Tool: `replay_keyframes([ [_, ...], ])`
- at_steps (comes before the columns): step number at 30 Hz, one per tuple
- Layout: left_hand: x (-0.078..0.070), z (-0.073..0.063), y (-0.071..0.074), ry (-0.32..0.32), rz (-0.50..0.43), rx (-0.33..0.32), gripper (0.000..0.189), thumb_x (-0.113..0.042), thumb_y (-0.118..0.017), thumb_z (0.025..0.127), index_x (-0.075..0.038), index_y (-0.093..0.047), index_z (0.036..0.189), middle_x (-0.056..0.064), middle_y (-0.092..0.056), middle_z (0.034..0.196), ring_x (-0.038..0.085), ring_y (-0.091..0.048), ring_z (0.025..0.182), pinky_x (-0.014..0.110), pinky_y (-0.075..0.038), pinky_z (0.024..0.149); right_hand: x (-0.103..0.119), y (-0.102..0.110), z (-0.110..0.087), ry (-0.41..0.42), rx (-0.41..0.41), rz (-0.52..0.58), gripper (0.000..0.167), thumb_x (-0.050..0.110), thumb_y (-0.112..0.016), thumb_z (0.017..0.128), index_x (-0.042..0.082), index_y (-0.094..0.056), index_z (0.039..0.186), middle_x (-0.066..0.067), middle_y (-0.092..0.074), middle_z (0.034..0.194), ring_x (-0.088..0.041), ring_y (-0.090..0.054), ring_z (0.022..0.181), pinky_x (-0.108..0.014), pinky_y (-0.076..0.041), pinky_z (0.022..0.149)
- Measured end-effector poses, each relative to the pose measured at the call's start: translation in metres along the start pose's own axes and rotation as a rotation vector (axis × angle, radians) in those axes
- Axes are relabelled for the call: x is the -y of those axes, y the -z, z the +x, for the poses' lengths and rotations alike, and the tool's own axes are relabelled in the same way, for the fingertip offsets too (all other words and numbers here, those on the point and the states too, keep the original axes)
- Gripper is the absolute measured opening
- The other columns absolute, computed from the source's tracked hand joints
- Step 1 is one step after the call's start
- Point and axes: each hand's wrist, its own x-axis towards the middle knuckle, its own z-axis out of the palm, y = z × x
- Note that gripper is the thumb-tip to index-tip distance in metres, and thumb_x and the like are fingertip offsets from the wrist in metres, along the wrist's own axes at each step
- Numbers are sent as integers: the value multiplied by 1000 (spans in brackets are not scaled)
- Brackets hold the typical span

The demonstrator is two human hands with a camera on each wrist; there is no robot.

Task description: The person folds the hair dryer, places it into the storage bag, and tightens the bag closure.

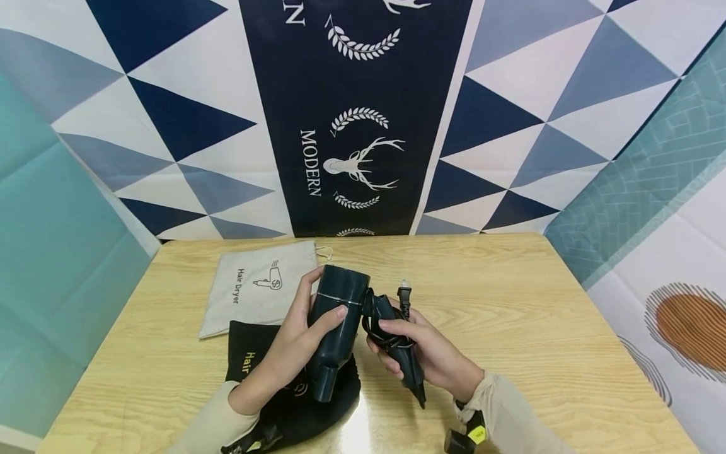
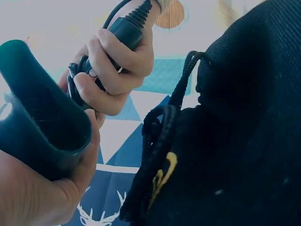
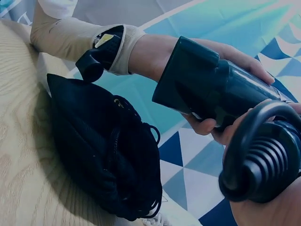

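Observation:
A dark green hair dryer [image 1: 345, 290] is held over the table, its flattened nozzle [image 1: 325, 383] pointing down toward me. My left hand [image 1: 297, 343] grips its barrel, thumb across the top. My right hand [image 1: 428, 350] holds the handle [image 1: 413, 369], which has its black cord [image 1: 391, 340] wound around it. From that bundle a two-prong plug [image 1: 404, 294] sticks up. In the left wrist view the nozzle's opening [image 2: 51, 117] shows, with the right hand's fingers [image 2: 115, 70] curled round the handle. The ribbed cord guard [image 3: 268, 165] is close up in the right wrist view.
A black drawstring pouch [image 1: 295, 419] with gold lettering lies under the left forearm, its gathered mouth [image 3: 136, 165] facing the right wrist camera. Behind it a flat grey pouch [image 1: 297, 261] is printed "Hair Dryer". Patterned wall coverings [image 1: 215, 126] edge the wooden table [image 1: 510, 315].

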Motion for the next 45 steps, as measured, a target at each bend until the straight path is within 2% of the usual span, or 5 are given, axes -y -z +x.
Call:
replay_keyframes([
  [6,-3,0,-2,1,5,-10,67,-24,-57,101,-25,-19,155,22,-57,121,29,-68,95,42,-59,72,0,-2,-1,26,27,24,20,15,-38,107,9,-40,126,-8,-63,95,-10,-58,59,-24,-50,53],
  [18,-7,-4,-2,-71,0,-33,70,-18,-60,98,-25,-21,156,18,-60,119,30,-66,97,44,-59,73,-4,-6,0,40,37,100,26,12,-37,105,18,-27,128,-10,-61,99,-11,-57,60,-24,-49,54],
  [27,-12,-8,-3,-154,23,-21,68,-14,-57,99,-24,-20,156,17,-59,122,28,-65,101,44,-59,76,0,-12,-2,104,-35,-22,27,10,-42,104,9,-29,127,-13,-62,95,-13,-61,61,-27,-54,56],
  [37,-9,-7,-2,-142,0,-53,63,-16,-52,102,-26,-20,155,18,-54,124,29,-65,98,45,-59,73,-4,-17,5,195,-146,-142,21,11,-45,105,6,-33,122,-23,-63,96,-21,-69,62,-35,-59,60],
  [45,-8,-4,0,-167,-19,-66,57,-17,-47,104,-26,-23,154,21,-54,118,29,-66,88,45,-59,66,8,-16,7,107,-134,-188,30,18,-44,107,7,-30,131,-22,-64,96,-18,-66,59,-32,-56,58],
])
